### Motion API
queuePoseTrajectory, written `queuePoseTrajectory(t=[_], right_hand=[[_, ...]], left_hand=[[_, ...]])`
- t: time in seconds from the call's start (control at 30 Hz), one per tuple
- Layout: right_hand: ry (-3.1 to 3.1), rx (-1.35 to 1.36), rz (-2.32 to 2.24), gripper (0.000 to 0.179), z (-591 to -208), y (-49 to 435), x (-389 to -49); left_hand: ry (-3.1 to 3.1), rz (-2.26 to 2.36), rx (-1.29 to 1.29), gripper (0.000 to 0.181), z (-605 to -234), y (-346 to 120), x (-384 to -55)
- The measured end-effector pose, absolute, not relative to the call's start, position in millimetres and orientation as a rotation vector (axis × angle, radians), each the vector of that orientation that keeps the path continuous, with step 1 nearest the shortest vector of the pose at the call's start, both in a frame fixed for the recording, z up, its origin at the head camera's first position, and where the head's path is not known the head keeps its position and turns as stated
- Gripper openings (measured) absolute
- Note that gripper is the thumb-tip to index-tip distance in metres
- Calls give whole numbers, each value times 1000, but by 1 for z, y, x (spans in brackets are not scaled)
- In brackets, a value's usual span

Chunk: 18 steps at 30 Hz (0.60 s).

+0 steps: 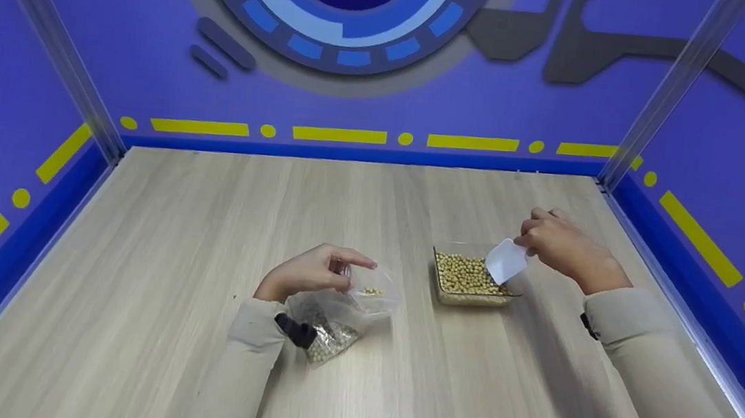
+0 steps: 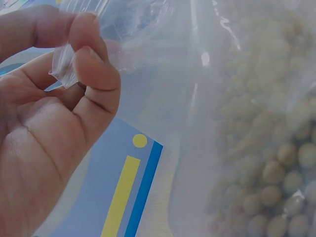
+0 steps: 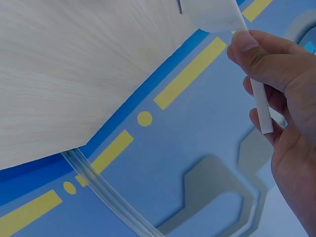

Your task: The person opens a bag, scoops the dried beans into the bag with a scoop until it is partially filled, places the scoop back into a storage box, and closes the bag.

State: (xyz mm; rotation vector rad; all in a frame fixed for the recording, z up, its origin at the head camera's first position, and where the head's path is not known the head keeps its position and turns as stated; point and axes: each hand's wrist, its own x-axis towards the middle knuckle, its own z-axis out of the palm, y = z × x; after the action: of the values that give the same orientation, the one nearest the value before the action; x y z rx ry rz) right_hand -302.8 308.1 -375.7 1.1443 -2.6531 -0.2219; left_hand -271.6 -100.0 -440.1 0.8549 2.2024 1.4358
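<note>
My left hand [image 1: 312, 273] pinches the top edge of a clear plastic bag [image 1: 342, 313], whose mouth gapes to the right. Yellowish beans [image 2: 276, 173] fill the bag's lower part, and a few lie near its mouth. My right hand [image 1: 565, 249] grips a white scoop [image 1: 507, 261] by its flat handle, with the thumb along it in the right wrist view. The scoop's blade tilts down into a rectangular glass container [image 1: 473, 301] at the right of the left hand. Beans [image 1: 466, 273] like those in the bag fill much of this container; the blade's tip overlaps them.
A light wood-grain table [image 1: 154, 248] lies beneath everything. Blue-purple panels [image 1: 355, 114] with yellow markings wall in its back and both sides. Metal posts [image 1: 661, 94] stand at the back corners. A black strap [image 1: 296, 330] sits on the left sleeve.
</note>
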Motion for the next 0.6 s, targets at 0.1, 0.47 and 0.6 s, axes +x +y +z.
queuePoseTrajectory(t=[0.1, 0.47, 0.6], right_hand=[[-2661, 1150, -305, 22, -376, 304, -302], [-2715, 1130, -413, 21, -378, 296, -300], [-2733, 1124, -393, 22, -380, 295, -299]], left_hand=[[2202, 1429, 859, 48, -440, -101, -271], [2174, 1471, 822, 49, -441, -101, -270], [2181, 1470, 811, 49, -441, -101, -270]])
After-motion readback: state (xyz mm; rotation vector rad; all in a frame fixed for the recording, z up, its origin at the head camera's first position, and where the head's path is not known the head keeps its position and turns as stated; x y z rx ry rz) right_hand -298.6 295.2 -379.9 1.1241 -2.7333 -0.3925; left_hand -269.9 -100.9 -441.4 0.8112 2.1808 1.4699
